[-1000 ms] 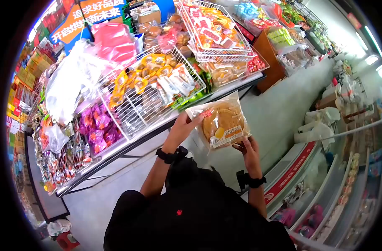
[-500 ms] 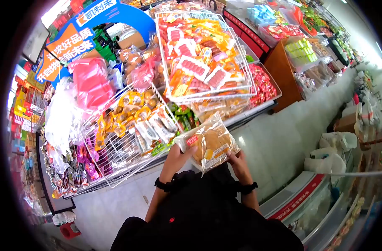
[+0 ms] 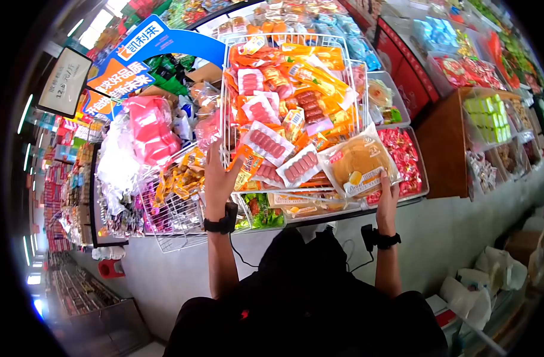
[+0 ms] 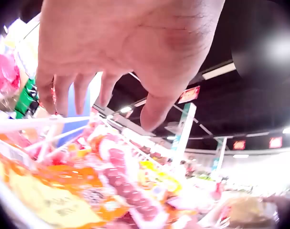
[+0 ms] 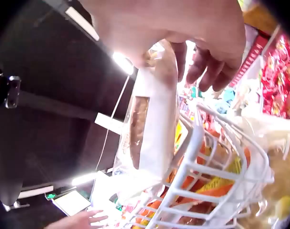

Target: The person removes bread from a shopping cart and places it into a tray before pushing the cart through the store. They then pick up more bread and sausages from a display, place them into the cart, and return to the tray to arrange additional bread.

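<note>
You wear a black top point(image 3: 313, 324) with a small red mark point(image 3: 244, 314) on it, its shape too small to make out. Its black sleeves point(image 3: 191, 324) leave your forearms bare. Your left hand point(image 3: 219, 178) and right hand point(image 3: 388, 199) are bare too. Round your left wrist sits a black band point(image 3: 212, 225) with a dark, boxy unit point(image 3: 230, 214); your right wrist carries a similar black band point(image 3: 389, 240) and block point(image 3: 368, 236). A thin black cable point(image 3: 237, 254) curves from the left unit, and another dark lead point(image 3: 362, 267) from the right block. Further detail in your black clothing is lost in shadow.
</note>
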Demonstrator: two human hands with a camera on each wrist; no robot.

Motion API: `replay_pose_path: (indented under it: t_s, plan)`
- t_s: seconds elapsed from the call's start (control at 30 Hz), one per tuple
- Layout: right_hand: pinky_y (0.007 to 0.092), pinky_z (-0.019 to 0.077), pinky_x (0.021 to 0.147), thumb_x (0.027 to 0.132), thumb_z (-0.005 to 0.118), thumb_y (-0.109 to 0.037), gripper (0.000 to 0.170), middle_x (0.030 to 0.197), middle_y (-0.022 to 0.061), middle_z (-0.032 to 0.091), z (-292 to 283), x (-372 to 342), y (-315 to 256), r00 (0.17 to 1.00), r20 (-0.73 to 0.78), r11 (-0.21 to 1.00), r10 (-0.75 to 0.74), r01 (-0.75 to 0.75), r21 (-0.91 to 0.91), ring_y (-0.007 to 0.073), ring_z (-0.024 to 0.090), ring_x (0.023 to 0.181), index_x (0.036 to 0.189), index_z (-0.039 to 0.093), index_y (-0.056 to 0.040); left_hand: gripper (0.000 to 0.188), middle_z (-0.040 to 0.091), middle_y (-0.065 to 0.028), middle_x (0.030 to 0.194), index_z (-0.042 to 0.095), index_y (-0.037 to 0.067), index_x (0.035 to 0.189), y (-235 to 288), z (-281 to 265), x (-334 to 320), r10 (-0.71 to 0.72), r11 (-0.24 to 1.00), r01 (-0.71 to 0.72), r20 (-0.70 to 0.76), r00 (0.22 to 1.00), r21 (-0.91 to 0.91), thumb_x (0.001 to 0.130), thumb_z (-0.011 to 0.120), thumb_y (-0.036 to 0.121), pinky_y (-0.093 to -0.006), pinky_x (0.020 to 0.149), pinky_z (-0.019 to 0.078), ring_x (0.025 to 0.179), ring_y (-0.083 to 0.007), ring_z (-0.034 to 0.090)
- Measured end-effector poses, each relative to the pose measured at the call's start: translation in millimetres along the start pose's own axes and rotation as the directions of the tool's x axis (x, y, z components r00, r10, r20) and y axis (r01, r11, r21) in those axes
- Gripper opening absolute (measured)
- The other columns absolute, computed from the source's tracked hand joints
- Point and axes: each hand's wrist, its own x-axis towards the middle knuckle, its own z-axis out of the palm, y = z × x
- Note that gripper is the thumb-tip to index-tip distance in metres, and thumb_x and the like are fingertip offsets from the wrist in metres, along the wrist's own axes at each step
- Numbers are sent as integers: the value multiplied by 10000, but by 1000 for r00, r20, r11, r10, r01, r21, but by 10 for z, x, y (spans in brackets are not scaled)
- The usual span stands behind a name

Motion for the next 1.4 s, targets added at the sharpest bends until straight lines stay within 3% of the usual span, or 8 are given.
replay_pose_path:
  t_s: [0.17,0.27,0.57,0.83,0.93,1.1,1.17,1.4]
  plan:
    - [293,442,897,987,539,-349,469,1169,71,597,-4,48,536,980,48,944,193,-199,262,144,562,1050,1277,508,18,639,585,-179,1211,356,66,1422,-453,220,-156,-14,1000,14,-18,1000,18,871,669,152,-351,850,476,1077,-254,571]
    - [328,414,991,1007,454,-386,493,1313,65,539,101,27,702,977,66,891,204,-213,402,179,532,1170,1336,462,-19,574,600,-204,1199,404,-8,1366,-268,208,-271,-333,934,327,-25,942,-141,874,658,143,-370,887,487,1092,-300,606]
    - [344,414,1012,980,433,-482,572,1324,92,537,212,57,796,960,32,822,277,-254,509,214,541,1183,1352,437,-48,279,581,-22,858,592,-38,1066,-739,543,-437,-437,856,305,-271,858,-418,947,594,215,-230,681,418,755,-67,488]
    - [320,472,936,999,431,-390,482,1197,103,602,269,70,778,967,-67,842,245,-178,509,191,600,1074,1282,483,-4,492,548,-145,1267,442,-22,1376,-765,570,-438,-493,740,317,-159,855,-594,1008,462,304,-350,978,417,1146,-227,525]
    - [312,476,914,998,445,-361,443,1170,93,609,273,98,686,957,-82,829,279,-197,523,172,605,1045,1253,501,-2,532,485,-177,1374,398,-10,1421,-689,530,-477,-450,857,361,-194,872,-368,1018,418,337,-386,1052,365,1259,-262,460]
    - [307,464,876,984,494,-354,422,1103,82,621,282,336,527,947,-168,841,273,-150,520,159,591,1006,1197,545,7,559,475,-182,1368,410,-39,1397,-871,650,-511,-318,933,259,-236,918,-249,1013,428,366,-400,1077,326,1244,-277,456]
    - [350,441,953,979,495,-405,495,1206,70,588,250,532,389,911,-165,800,379,-233,553,197,562,1110,1293,487,-22,474,511,-177,1307,469,-58,1329,-478,800,-476,-499,831,312,-371,783,-460,993,473,276,-390,1062,341,1217,-278,471]
    - [390,435,1007,968,430,-483,510,1300,57,559,200,1177,-21,968,-20,888,249,-220,404,228,547,1173,1311,494,-112,328,525,-192,1181,566,-34,1133,-75,1072,-369,-266,959,198,-400,877,-203,959,501,237,-399,970,381,1115,-325,497]
